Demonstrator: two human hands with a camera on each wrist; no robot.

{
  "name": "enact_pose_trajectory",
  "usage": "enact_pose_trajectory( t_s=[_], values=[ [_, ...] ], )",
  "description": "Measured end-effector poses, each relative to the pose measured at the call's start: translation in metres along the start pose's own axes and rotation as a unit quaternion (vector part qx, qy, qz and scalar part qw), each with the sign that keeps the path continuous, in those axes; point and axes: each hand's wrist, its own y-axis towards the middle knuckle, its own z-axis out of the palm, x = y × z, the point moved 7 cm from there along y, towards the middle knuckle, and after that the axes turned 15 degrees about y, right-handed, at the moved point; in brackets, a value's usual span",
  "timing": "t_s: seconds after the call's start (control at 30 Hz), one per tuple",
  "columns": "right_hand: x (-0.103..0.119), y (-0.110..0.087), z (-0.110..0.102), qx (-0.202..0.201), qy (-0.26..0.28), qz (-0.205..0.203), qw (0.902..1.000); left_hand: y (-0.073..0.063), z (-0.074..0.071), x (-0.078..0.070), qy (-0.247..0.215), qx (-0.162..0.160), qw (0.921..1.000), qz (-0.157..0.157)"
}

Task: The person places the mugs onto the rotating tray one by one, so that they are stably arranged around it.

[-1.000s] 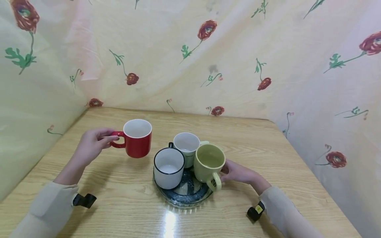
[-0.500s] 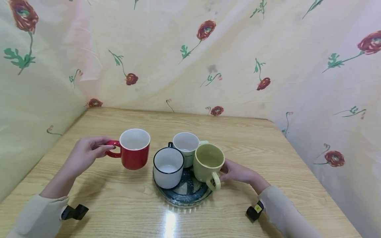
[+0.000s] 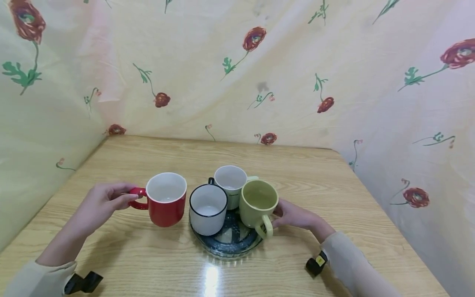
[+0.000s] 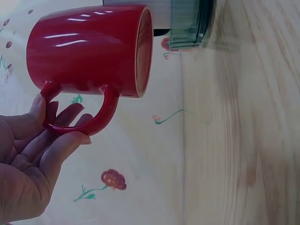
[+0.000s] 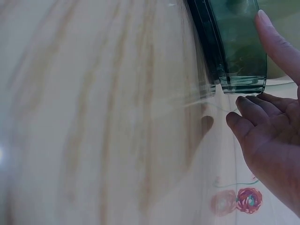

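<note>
My left hand (image 3: 98,206) pinches the handle of a red mug (image 3: 167,212) with a white inside, held upright over the table, left of a round glass dish (image 3: 231,249). In the left wrist view, thumb and fingers close round the red handle. In the dish stand a white mug with a black rim (image 3: 207,222), a white mug with a pale green handle (image 3: 233,200) and a yellow-green mug (image 3: 256,216). My right hand (image 3: 295,214) rests at the dish's right side, thumb and loosely bent fingers (image 5: 255,115) at its greenish wall, partly behind the yellow-green mug.
A light wooden table (image 3: 141,264) lies under everything. Cream sheeting with red flowers (image 3: 208,95) hangs behind and along both sides. A black camera is strapped to each wrist.
My left hand has brought the red mug toward me and slightly left. The right hand and the mugs in the dish stay as they were.
</note>
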Motion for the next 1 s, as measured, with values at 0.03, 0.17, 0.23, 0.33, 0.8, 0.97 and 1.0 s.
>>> enact_pose_trajectory(
  t_s=[0.03, 0.17, 0.23, 0.33, 0.8, 0.97, 1.0],
  values=[
    [0.0, 0.0, 0.0, -0.001, -0.001, 0.001, 1.0, -0.001, 0.001, 0.0, -0.004, 0.002, 1.0, 0.0],
    [-0.001, -0.001, -0.001, -0.005, -0.005, 0.0, 1.0, -0.004, 0.004, -0.004, -0.024, 0.009, 0.9996, 0.008],
    [-0.001, -0.001, -0.001, -0.008, -0.005, 0.002, 1.0, -0.005, 0.005, -0.006, -0.03, 0.011, 0.9994, 0.012],
    [-0.002, -0.002, 0.0, -0.011, -0.007, 0.005, 0.9999, -0.007, 0.006, -0.008, -0.034, 0.014, 0.9992, 0.013],
    [0.001, 0.0, 0.003, -0.018, -0.005, 0.014, 0.9997, -0.015, 0.01, -0.011, -0.056, 0.032, 0.9974, 0.032],
    [0.003, 0.0, 0.004, -0.017, -0.005, 0.012, 0.9998, -0.018, 0.015, -0.014, -0.062, 0.05, 0.996, 0.041],
    [0.003, 0.0, 0.004, -0.017, -0.006, 0.012, 0.9998, -0.018, 0.016, -0.015, -0.062, 0.053, 0.9957, 0.044]
  ],
)
